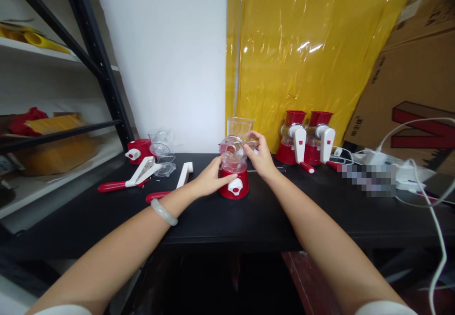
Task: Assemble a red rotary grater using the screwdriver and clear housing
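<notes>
A rotary grater's red base (224, 190) with a white knob (235, 188) stands upright on the black table. A clear plastic housing (237, 165) sits on top of it, with a clear square hopper (240, 126) rising behind its round opening. My left hand (209, 179) is closed around the left side, its thumb lying across the front just above the knob. On the right, my right hand (261, 157) pinches the rim of the clear housing with thumb and fingers. Part of its grip is hidden behind the plastic.
To the left lie a second red base (141, 151), clear parts (162, 148) and two white cranks (142, 171) (185, 174) with red handles. Two assembled graters (294, 139) (321, 139) stand at the back right. White cables (432, 201) and a power strip (408, 175) occupy the right end.
</notes>
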A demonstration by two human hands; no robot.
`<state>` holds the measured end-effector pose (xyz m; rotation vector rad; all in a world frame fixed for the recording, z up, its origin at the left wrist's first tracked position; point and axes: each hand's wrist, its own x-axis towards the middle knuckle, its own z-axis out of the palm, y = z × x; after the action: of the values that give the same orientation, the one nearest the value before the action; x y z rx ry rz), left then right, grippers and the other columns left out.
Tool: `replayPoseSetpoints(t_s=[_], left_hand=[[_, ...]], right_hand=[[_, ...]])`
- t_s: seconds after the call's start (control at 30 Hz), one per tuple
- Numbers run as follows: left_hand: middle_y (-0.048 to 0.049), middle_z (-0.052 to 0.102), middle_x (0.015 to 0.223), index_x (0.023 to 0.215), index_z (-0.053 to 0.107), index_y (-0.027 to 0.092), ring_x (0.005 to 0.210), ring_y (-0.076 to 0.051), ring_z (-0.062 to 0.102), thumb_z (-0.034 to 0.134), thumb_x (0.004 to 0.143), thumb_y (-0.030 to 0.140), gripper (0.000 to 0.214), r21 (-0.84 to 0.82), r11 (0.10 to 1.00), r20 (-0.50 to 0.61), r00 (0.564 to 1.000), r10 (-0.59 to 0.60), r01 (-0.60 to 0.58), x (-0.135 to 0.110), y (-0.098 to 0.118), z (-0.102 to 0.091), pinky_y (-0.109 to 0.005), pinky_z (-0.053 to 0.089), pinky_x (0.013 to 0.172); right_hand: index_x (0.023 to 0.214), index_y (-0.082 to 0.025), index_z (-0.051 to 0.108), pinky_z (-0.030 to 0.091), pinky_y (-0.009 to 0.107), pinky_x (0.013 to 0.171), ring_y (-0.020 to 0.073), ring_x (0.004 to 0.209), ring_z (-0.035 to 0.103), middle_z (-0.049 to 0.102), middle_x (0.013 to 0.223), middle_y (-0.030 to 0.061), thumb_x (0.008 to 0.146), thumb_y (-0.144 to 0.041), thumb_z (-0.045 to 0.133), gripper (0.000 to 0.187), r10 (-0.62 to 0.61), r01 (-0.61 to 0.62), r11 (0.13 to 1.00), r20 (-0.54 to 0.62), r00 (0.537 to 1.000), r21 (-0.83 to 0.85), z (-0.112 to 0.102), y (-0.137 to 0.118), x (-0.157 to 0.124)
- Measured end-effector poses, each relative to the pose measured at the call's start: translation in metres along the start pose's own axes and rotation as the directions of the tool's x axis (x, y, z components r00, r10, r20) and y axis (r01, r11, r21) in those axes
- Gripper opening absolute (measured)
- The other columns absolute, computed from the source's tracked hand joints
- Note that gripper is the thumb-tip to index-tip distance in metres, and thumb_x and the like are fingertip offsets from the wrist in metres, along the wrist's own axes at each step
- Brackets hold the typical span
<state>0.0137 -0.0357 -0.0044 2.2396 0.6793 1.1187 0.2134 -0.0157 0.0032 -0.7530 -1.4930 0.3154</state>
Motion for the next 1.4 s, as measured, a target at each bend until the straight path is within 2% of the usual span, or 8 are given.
replayPoseSetpoints(t_s=[0.17, 0.3, 0.6, 0.77, 0.97, 1.07, 1.17, 1.4], left_hand=[[-0.0146, 0.056, 0.135, 0.133, 0.049, 0.017, 0.125, -0.031, 0.053, 0.072, 0.079, 0.04, 0.063, 0.05, 0.998, -0.03, 0.999, -0.036, 0.037, -0.001, -0.001, 0.002, -0.052, 0.037, 0.111], [-0.0124, 0.054, 0.14, 0.134, 0.048, 0.019, 0.129, -0.03, 0.05, 0.07, 0.081, 0.038, 0.06, 0.001, 1.0, -0.015, 1.0, -0.013, 0.013, -0.001, 0.004, 0.003, -0.05, 0.035, 0.113], [-0.0119, 0.052, 0.142, 0.135, 0.048, 0.02, 0.131, -0.029, 0.049, 0.069, 0.082, 0.036, 0.06, -0.081, 0.996, -0.031, 0.999, -0.027, 0.024, 0.0, 0.002, 0.004, -0.049, 0.033, 0.115], [-0.0192, 0.046, 0.145, 0.135, 0.037, 0.017, 0.134, -0.029, 0.046, 0.07, 0.081, 0.036, 0.066, -0.17, 0.982, -0.049, 0.995, -0.086, 0.077, -0.002, -0.008, 0.006, -0.051, 0.034, 0.114], [-0.0232, 0.04, 0.144, 0.117, 0.034, 0.019, 0.131, -0.029, 0.049, 0.069, 0.082, 0.034, 0.052, -0.236, 0.968, -0.019, 0.996, -0.09, 0.083, -0.001, -0.01, 0.007, -0.053, 0.036, 0.112], [-0.0218, 0.044, 0.14, 0.111, 0.035, 0.02, 0.129, -0.03, 0.051, 0.07, 0.081, 0.036, 0.049, -0.209, 0.973, -0.034, 0.994, -0.106, 0.097, -0.001, -0.011, 0.007, -0.055, 0.036, 0.112], [-0.0214, 0.046, 0.135, 0.108, 0.034, 0.02, 0.127, -0.03, 0.052, 0.072, 0.079, 0.038, 0.052, -0.173, 0.98, -0.06, 0.992, -0.114, 0.103, -0.002, -0.01, 0.007, -0.054, 0.038, 0.11], [-0.0192, 0.049, 0.132, 0.107, 0.035, 0.02, 0.123, -0.028, 0.054, 0.071, 0.079, 0.044, 0.052, -0.039, 0.991, -0.123, 0.983, -0.134, 0.13, -0.005, -0.004, 0.007, -0.05, 0.045, 0.104]], right_hand=[[0.132, -0.02, 0.047, 0.049, 0.048, 0.091, 0.0242, 0.096, 0.062, 0.052, 0.131, 0.0159, 0.075, -0.063, 0.065, 0.074, 0.007, -0.012, 0.994, -0.05, 0.999, -0.112, -0.002, -0.004, -0.001], [0.126, -0.021, 0.052, 0.049, 0.048, 0.087, 0.0187, 0.078, 0.059, 0.055, 0.124, 0.0133, 0.071, -0.062, 0.069, 0.071, -0.027, 0.005, 0.979, -0.103, 0.994, -0.204, -0.004, -0.011, -0.002], [0.115, -0.023, 0.059, 0.049, 0.047, 0.085, 0.0148, 0.067, 0.054, 0.057, 0.11, 0.008, 0.068, -0.061, 0.073, 0.062, -0.116, 0.065, 0.949, -0.148, 0.982, -0.309, -0.006, -0.019, -0.003], [0.113, -0.022, 0.06, 0.048, 0.045, 0.083, 0.0126, 0.062, 0.051, 0.057, 0.106, 0.0069, 0.069, -0.06, 0.072, 0.059, -0.141, 0.078, 0.934, -0.16, 0.977, -0.348, -0.007, -0.02, -0.004], [0.104, -0.022, 0.062, 0.05, 0.042, 0.077, 0.0101, 0.055, 0.047, 0.058, 0.1, 0.005, 0.072, -0.06, 0.07, 0.05, -0.154, 0.074, 0.933, -0.208, 0.966, -0.351, -0.009, -0.021, -0.004], [0.106, -0.022, 0.061, 0.05, 0.045, 0.082, 0.0139, 0.062, 0.055, 0.058, 0.104, 0.0066, 0.073, -0.06, 0.069, 0.051, -0.147, 0.08, 0.942, -0.188, 0.971, -0.326, -0.008, -0.019, -0.004], [0.115, -0.023, 0.058, 0.046, 0.048, 0.093, 0.0233, 0.088, 0.063, 0.058, 0.112, 0.01, 0.078, -0.061, 0.063, 0.054, -0.158, 0.111, 0.948, -0.138, 0.978, -0.297, -0.007, -0.014, -0.005], [0.138, -0.02, 0.039, 0.035, 0.055, 0.108, 0.0316, 0.127, 0.049, 0.052, 0.133, 0.0165, 0.082, -0.071, 0.049, 0.077, -0.167, 0.156, 0.961, -0.03, 0.986, -0.227, -0.005, 0.003, -0.007]])
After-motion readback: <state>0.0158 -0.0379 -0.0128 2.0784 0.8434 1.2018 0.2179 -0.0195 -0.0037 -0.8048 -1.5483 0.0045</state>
